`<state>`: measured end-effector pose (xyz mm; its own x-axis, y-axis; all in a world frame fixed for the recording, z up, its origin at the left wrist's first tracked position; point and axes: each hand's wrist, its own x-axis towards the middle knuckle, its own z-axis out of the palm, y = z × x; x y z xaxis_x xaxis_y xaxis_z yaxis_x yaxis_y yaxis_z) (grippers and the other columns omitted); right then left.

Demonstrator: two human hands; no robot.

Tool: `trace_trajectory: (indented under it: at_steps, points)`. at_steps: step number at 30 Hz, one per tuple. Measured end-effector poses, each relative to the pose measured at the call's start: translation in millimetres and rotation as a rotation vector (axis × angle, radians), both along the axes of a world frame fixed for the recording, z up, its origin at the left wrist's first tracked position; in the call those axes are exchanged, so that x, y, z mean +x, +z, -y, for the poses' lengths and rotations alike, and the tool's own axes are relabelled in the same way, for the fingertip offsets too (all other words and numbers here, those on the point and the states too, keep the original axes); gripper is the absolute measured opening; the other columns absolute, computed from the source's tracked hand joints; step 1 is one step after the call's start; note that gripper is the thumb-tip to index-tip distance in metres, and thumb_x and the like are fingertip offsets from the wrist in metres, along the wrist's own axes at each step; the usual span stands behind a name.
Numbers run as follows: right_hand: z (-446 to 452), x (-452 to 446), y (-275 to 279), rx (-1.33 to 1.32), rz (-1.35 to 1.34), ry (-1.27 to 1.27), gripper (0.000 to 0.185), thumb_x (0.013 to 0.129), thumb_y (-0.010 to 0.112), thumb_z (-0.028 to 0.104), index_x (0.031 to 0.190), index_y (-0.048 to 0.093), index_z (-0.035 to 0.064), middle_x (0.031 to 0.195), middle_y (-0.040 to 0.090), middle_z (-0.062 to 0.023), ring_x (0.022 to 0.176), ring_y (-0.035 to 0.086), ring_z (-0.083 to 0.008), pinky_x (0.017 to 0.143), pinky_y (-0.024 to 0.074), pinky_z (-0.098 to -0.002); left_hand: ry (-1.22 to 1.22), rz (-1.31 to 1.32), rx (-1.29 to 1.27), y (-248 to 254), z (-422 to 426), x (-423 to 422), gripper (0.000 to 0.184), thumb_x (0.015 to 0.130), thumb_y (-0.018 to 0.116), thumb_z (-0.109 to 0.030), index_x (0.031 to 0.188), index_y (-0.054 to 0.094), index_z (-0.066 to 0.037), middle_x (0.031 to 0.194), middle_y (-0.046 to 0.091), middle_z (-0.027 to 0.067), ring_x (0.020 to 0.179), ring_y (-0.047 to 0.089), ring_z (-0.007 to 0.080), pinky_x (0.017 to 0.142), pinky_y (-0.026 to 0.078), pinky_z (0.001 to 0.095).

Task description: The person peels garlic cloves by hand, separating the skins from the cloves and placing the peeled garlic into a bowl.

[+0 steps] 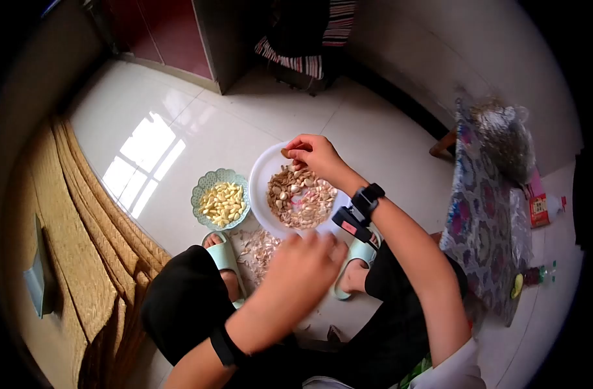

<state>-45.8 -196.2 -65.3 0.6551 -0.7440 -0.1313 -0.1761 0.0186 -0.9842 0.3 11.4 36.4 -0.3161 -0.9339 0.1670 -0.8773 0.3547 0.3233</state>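
My right hand (313,157) is over the far rim of a white bowl (261,178), its fingertips pinched on a small brown piece (285,153). Inside the bowl lie unpeeled garlic cloves (283,194) and loose skins. Nearer to me, my left hand (306,259) is blurred by motion above the bowl's near edge, and its fingers are too smeared to read. Left of the white bowl, a pale green scalloped bowl (197,194) holds peeled cloves (223,204).
Garlic skins (257,251) litter the floor between my slippered feet. Rolled woven mats (82,246) stand at the left. A low table with a patterned cloth (475,227) is at the right, and a red cabinet (173,32) at the back.
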Motion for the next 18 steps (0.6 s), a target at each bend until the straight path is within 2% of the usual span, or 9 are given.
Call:
trace_trajectory:
  at_steps: [2,3,5,7,10,11,15,16,18]
  points:
    - [-21,-17,42,0.011,0.064,0.027,0.01,0.08,0.056,0.003,0.088,0.059,-0.0025,0.074,0.06,-0.0062,0.061,0.057,-0.0096,0.057,0.049,-0.0222,0.245,-0.333,-0.243,0,14,11,0.024,0.073,0.057,-0.002,0.096,0.052,-0.001,0.089,0.054,0.0149,0.073,0.055,0.0314,0.064,0.046,0.0371]
    - [-40,-28,69,-0.015,0.085,0.019,0.01,0.081,0.056,0.003,0.089,0.058,-0.0034,0.075,0.06,-0.0068,0.061,0.057,-0.0106,0.058,0.0495,-0.0227,0.42,-0.457,-0.291,4,19,11,0.028,0.074,0.059,-0.001,0.1,0.052,-0.002,0.093,0.054,0.0151,0.071,0.057,0.0296,0.063,0.046,0.0342]
    - [-76,-49,106,0.031,0.193,-0.006,0.011,0.082,0.056,0.003,0.09,0.058,-0.0039,0.075,0.06,-0.0073,0.062,0.057,-0.0112,0.06,0.05,-0.0233,0.542,-0.766,-0.29,27,21,11,0.033,0.08,0.058,-0.003,0.111,0.049,-0.001,0.096,0.054,0.0113,0.073,0.057,0.0168,0.064,0.046,0.0286]
    - [-105,-67,126,0.014,0.286,-0.056,0.011,0.082,0.056,0.003,0.09,0.058,-0.0037,0.075,0.06,-0.0073,0.063,0.058,-0.0114,0.06,0.0503,-0.0237,0.408,-1.212,-0.107,22,21,3,0.03,0.081,0.058,-0.005,0.109,0.05,0.002,0.094,0.057,0.0085,0.074,0.056,0.0125,0.067,0.046,0.0267]
    - [-128,-88,141,-0.019,0.354,-0.146,0.009,0.083,0.055,0.003,0.089,0.058,-0.0038,0.076,0.06,-0.0069,0.065,0.059,-0.0113,0.06,0.0501,-0.0234,0.212,-1.587,0.09,24,19,-12,0.025,0.079,0.061,-0.005,0.102,0.055,0.003,0.084,0.058,0.0062,0.07,0.054,0.0114,0.061,0.044,0.0222]
    - [-132,-94,144,-0.03,0.366,-0.179,0.009,0.083,0.055,0.002,0.088,0.058,-0.0039,0.076,0.06,-0.0067,0.065,0.059,-0.0112,0.06,0.0499,-0.0232,0.205,-1.615,0.069,24,18,-16,0.024,0.079,0.06,-0.004,0.101,0.055,0.004,0.082,0.059,0.0064,0.069,0.054,0.0112,0.061,0.044,0.0219]
    - [-140,-102,145,-0.52,0.178,-0.291,0.006,0.079,0.058,0.002,0.084,0.058,-0.0011,0.074,0.061,-0.008,0.063,0.06,-0.0119,0.056,0.0472,-0.0229,0.193,-1.701,0.022,23,18,-27,0.021,0.079,0.059,-0.002,0.098,0.057,0.005,0.08,0.06,0.0072,0.066,0.053,0.0112,0.062,0.043,0.0216]
    - [-140,-103,145,-0.561,0.169,-0.301,0.007,0.077,0.06,0.003,0.083,0.058,-0.0001,0.073,0.06,-0.0099,0.063,0.06,-0.0155,0.056,0.0463,-0.0246,0.195,-1.716,0.019,24,17,-28,0.02,0.079,0.059,-0.002,0.098,0.057,0.005,0.081,0.06,0.0074,0.066,0.053,0.0113,0.062,0.043,0.0217]
    - [-137,-106,148,-0.614,0.134,-0.273,0.006,0.078,0.06,0.0,0.083,0.057,-0.0007,0.072,0.06,-0.0063,0.062,0.056,-0.0103,0.056,0.0451,-0.022,0.216,-1.691,-0.051,26,17,-29,0.021,0.079,0.059,-0.002,0.099,0.057,0.005,0.082,0.059,0.008,0.065,0.053,0.0113,0.061,0.043,0.022]
